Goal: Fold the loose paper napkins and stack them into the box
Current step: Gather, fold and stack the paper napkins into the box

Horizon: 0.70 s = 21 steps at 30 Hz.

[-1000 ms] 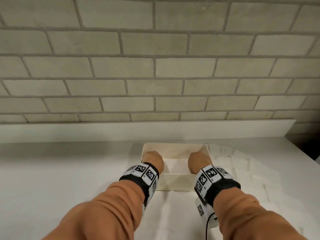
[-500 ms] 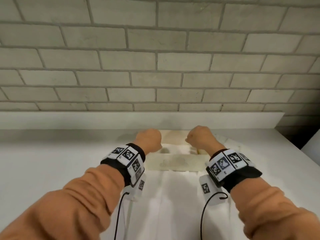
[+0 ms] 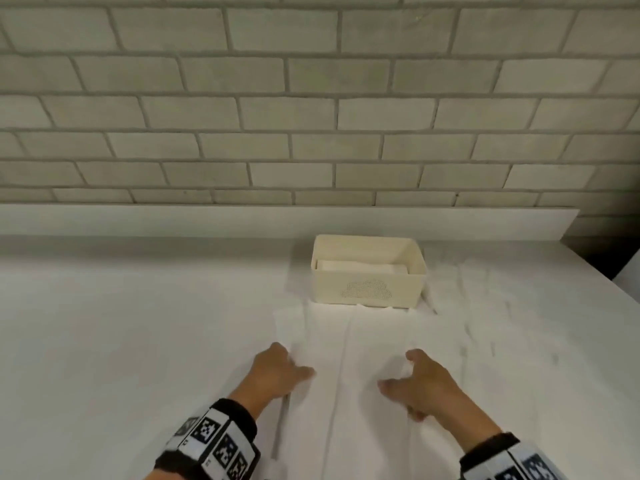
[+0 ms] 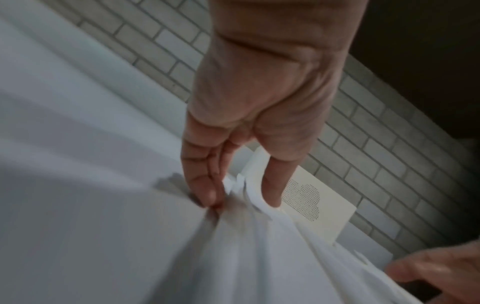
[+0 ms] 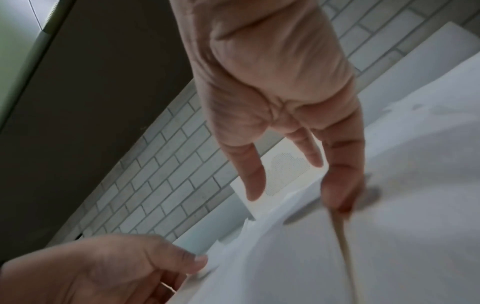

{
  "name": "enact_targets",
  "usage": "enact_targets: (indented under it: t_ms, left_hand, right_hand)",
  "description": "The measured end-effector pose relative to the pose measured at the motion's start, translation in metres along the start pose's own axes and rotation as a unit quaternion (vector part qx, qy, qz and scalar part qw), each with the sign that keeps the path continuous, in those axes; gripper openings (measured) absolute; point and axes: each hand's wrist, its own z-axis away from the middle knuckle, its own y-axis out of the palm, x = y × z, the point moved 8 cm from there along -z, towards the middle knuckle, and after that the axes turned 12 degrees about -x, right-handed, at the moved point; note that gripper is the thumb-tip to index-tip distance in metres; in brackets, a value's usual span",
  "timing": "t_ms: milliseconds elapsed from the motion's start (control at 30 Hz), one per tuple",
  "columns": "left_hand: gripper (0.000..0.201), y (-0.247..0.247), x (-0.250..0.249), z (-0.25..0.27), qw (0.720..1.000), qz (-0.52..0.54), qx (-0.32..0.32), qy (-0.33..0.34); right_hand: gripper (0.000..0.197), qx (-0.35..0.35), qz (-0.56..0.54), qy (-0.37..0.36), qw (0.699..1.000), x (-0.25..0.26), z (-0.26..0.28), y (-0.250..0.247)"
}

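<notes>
A cream box with a dotted cloud on its front stands at the back of the white table, with folded napkins inside. A loose white napkin lies spread in front of it. My left hand is on the napkin's left edge. In the left wrist view its fingers and thumb pinch bunched paper. My right hand rests on the napkin's right part. In the right wrist view its straight fingertips touch the sheet and the thumb stands apart.
More loose napkins lie crumpled to the right of the box. A white ledge and a brick wall close off the back. The table's right edge drops into a dark gap.
Both hands came out of the box and drew back toward me, down onto the loose napkin. The left hand has taken its edge.
</notes>
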Motion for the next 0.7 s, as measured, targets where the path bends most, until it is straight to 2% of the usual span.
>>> enact_targets:
  t_ms: [100, 167, 333, 433, 567, 633, 700]
  left_hand:
    - [0.030, 0.009, 0.005, 0.006, 0.998, 0.064, -0.009, -0.004]
    - [0.026, 0.011, 0.007, 0.009, 0.996, 0.083, -0.028, -0.004]
    - [0.047, 0.001, 0.005, 0.015, 0.981, 0.163, -0.108, 0.011]
    - [0.036, 0.004, 0.000, 0.016, 0.986, 0.130, -0.091, 0.041]
    - [0.056, 0.008, -0.005, 0.013, 0.990, 0.099, -0.065, 0.080]
    - [0.053, 0.009, -0.006, 0.009, 0.991, 0.083, -0.068, 0.084]
    - [0.038, 0.002, -0.007, 0.007, 0.987, 0.100, -0.097, 0.077]
  right_hand:
    - [0.090, -0.028, -0.056, -0.005, 0.998, 0.002, 0.005, 0.010]
    - [0.090, -0.050, -0.092, -0.008, 0.994, 0.006, 0.010, 0.012]
    - [0.081, -0.076, -0.176, 0.002, 0.982, 0.010, 0.017, 0.018]
    - [0.061, -0.072, -0.184, -0.030, 0.980, 0.013, 0.021, 0.025]
    - [0.047, -0.033, -0.147, -0.046, 0.988, 0.014, 0.023, 0.034]
    - [0.044, -0.033, -0.172, -0.043, 0.984, 0.012, 0.021, 0.034]
    - [0.041, -0.046, -0.181, -0.055, 0.981, 0.012, 0.018, 0.033]
